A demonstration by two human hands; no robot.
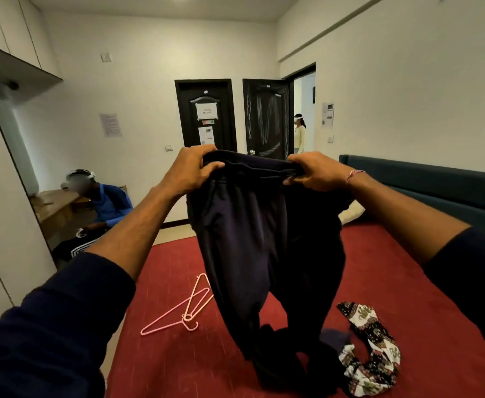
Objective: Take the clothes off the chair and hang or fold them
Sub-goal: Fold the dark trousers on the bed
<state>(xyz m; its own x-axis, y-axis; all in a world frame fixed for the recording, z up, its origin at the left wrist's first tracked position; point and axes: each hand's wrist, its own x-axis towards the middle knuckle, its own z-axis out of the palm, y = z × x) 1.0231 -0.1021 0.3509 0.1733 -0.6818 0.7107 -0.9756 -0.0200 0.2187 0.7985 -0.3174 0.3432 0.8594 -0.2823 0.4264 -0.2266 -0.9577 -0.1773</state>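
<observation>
Dark trousers [252, 239] held up by the waistband.
Left hand [191, 172] and right hand [318, 173] are curled round it; legs hang toward 6 o'clock, long axis vertical.

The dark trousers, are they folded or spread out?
Spread out: both hands, left hand and right hand, hold the dark trousers by the waistband, legs hanging.

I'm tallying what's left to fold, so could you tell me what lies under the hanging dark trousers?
Under the dark trousers their leg ends bunch on the red bed cover, beside a patterned cloth. Anything directly beneath that dark heap is covered.
</observation>
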